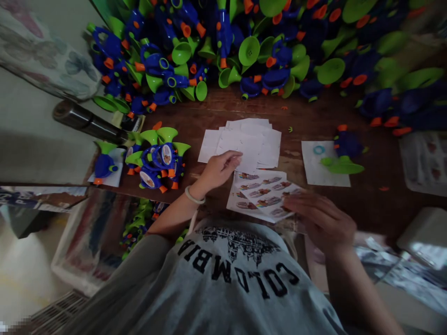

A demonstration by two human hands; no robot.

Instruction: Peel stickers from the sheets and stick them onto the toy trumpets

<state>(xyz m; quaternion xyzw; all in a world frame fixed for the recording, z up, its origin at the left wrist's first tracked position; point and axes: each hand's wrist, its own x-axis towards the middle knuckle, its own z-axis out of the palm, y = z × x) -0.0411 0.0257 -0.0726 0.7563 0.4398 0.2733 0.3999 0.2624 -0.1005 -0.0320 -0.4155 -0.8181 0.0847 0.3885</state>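
My right hand [323, 218], somewhat blurred, grips the right edge of a sticker sheet [267, 193] printed with rows of small coloured pictures. That sheet lies over another at the front of the table. My left hand [223, 167], a pale band on its wrist, is at the lower edge of a loose pile of white paper sheets [247, 139]. Its fingers are curled together at the tips; whatever is between them, if anything, is too small to make out. To the left stands a cluster of blue and green toy horns [157, 158] with orange ends, some bearing oval stickers.
A large heap of similar toys [244, 51] lines the back. At right, one toy [347, 144] lies over a white sheet [310, 163] with a light-blue ring. A dark cylindrical flask [87, 121] lies at left. Below the left edge stands a crate [66, 246].
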